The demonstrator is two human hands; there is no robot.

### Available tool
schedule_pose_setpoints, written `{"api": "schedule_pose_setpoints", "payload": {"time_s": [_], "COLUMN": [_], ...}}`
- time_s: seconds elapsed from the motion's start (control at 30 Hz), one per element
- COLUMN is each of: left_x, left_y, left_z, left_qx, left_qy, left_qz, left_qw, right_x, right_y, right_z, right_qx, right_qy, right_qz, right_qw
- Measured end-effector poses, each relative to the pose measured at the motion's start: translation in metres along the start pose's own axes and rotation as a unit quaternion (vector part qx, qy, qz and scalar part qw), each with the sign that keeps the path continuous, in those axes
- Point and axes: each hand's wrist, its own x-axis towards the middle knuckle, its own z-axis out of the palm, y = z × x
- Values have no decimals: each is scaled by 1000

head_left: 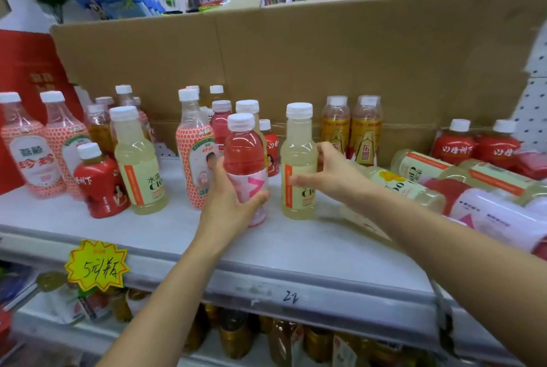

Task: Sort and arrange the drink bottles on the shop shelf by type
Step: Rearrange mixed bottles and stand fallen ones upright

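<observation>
Left: fingers curled round the label band of the red bottle, thumb on the far side. The left hand is clamped on the lower half. The bottle is upright at the shelf front, centre; whether its base touches the shelf is hidden by the hand.

Right: thumb set at the shoulder of the pale bottle, fingers laid across its label and blurred. The right hand is wrapped round it; firmness of grip cannot be told. This bottle stands upright on the shelf, just beside the red one.

Handling (judged): both are full plastic bottles, so moderately heavy and stiff under light squeeze. The film labels are likely slick. A hold at mid-body, on or just above the label, is preferred; the tall narrow form is tippable if pushed at the cap.

Writing:
- Pale twin, left group: "水溶 C10…", remainder cut off.
- Gold bottles, against the cardboard: "东鹏".
- Squat red bottles, right: "山楂树下".
- Star tag on the shelf edge: "5元/瓶"; "22" handwritten further along the edge.

Several lying bottles are noted at right, unsorted.
</observation>
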Motion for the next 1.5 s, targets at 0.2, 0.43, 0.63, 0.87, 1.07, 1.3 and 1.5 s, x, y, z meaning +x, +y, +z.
{"api": "schedule_pose_setpoints", "payload": {"time_s": [0.2,0.43,0.63,0.87,1.07,1.3,1.5], "left_x": [-49,-49,-39,-57,-57,-38,-23], "left_y": [55,90,106,93,99,111,110], "left_z": [31,106,131,107,91,113,125], "left_qx": [74,201,238,142,29,52,43], "left_qy": [134,-222,-246,-112,-40,-60,-85], "left_qz": [221,347,337,286,132,49,44], "left_qw": [963,889,877,941,990,996,994], "right_x": [-53,-114,-124,-90,-26,-3,-6], "right_y": [11,37,35,8,40,58,64], "right_z": [-71,-116,-132,-160,-133,-105,-115], "right_qx": [-281,-516,-399,-65,-279,-387,-144], "right_qy": [-35,-74,-81,-34,-12,-58,75], "right_qz": [-29,56,58,52,42,91,94], "right_qw": [959,852,911,996,959,916,982]}}
